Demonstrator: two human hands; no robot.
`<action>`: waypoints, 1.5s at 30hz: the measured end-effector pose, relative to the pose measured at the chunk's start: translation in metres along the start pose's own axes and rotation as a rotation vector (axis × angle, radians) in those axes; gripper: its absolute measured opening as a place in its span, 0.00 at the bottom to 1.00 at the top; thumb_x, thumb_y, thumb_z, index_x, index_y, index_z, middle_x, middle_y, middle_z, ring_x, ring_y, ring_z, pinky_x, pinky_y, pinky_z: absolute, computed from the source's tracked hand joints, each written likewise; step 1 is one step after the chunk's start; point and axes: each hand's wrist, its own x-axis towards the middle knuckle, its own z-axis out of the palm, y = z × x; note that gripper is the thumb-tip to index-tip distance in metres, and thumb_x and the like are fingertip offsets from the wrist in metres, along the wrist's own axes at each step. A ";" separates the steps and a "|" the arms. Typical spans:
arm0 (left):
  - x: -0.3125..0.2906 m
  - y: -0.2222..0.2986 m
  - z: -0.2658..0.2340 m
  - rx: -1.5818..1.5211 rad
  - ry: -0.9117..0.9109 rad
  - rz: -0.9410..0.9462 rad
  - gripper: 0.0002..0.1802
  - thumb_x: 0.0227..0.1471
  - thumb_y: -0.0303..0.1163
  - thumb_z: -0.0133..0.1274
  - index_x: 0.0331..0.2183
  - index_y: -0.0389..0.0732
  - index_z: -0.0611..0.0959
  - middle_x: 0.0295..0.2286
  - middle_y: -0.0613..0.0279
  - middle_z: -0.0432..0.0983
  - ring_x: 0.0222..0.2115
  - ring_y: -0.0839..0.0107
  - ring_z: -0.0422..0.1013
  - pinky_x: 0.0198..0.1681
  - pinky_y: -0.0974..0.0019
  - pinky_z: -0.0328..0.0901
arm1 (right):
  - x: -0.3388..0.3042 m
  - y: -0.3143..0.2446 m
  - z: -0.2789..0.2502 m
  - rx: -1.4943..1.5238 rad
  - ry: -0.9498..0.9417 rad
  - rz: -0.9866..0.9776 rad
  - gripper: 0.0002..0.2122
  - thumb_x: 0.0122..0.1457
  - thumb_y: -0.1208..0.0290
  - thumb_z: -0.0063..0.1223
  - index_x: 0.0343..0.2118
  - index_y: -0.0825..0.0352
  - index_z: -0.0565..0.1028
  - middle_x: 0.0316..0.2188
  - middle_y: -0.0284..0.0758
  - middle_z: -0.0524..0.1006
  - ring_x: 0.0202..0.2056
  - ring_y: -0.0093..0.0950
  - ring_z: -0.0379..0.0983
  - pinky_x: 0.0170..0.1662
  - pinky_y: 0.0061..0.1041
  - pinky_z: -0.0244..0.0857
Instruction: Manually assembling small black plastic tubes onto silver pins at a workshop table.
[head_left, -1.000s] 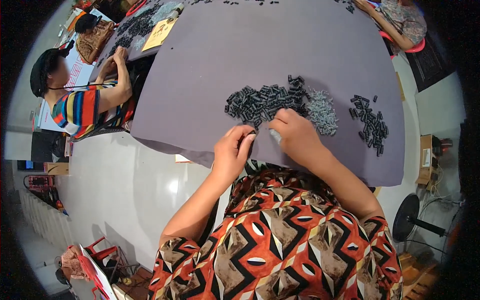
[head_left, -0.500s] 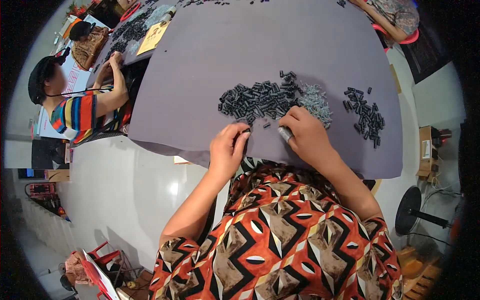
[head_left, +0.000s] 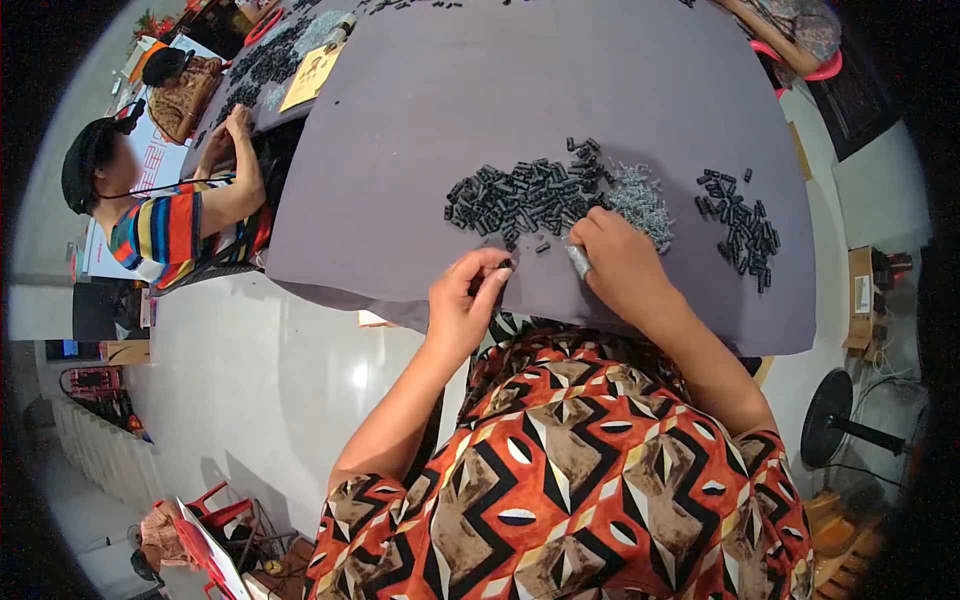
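My left hand (head_left: 462,300) is closed at the near edge of the table, its thumb and fingers pinching a small black cylindrical piece (head_left: 505,263). My right hand (head_left: 622,262) is closed at the near-left side of a heap of small silvery screws (head_left: 643,205); its fingertips are turned away, so what they hold cannot be made out. A grey wrapping (head_left: 578,262) covers a digit of that hand. Just beyond both hands spreads a large pile of short black cylindrical pieces (head_left: 520,195). A single loose piece (head_left: 543,248) lies between the hands.
A smaller group of black pieces (head_left: 740,225) lies to the right on the grey tablecloth (head_left: 430,90). At the left, a person in a striped shirt (head_left: 170,225) works by more black pieces and a yellow card (head_left: 310,75). A black fan (head_left: 828,415) stands at the lower right.
The whole view has shifted slightly to the right. My left hand still pinches the black piece, and my right hand stays beside the screws with little visible movement.
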 end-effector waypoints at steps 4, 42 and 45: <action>0.000 0.013 0.003 0.064 -0.056 0.010 0.08 0.52 0.25 0.56 0.37 0.36 0.80 0.27 0.58 0.75 0.25 0.68 0.70 0.32 0.67 0.65 | -0.008 -0.003 -0.006 0.064 -0.022 0.028 0.11 0.44 0.83 0.55 0.32 0.67 0.70 0.32 0.38 0.70 0.37 0.40 0.71 0.38 0.38 0.67; 0.001 0.006 0.016 -0.155 -0.103 -0.059 0.08 0.57 0.24 0.53 0.40 0.37 0.80 0.24 0.71 0.75 0.24 0.83 0.66 0.28 0.76 0.63 | 0.013 -0.011 -0.001 -0.089 -0.082 -0.192 0.06 0.48 0.77 0.50 0.31 0.68 0.72 0.29 0.39 0.71 0.34 0.39 0.73 0.34 0.36 0.70; 0.004 0.006 0.014 -0.090 -0.116 -0.049 0.08 0.57 0.25 0.53 0.40 0.37 0.80 0.24 0.68 0.75 0.24 0.82 0.67 0.29 0.75 0.64 | 0.017 -0.015 0.000 -0.128 -0.100 -0.267 0.05 0.50 0.75 0.49 0.30 0.68 0.72 0.28 0.39 0.71 0.33 0.38 0.74 0.34 0.34 0.70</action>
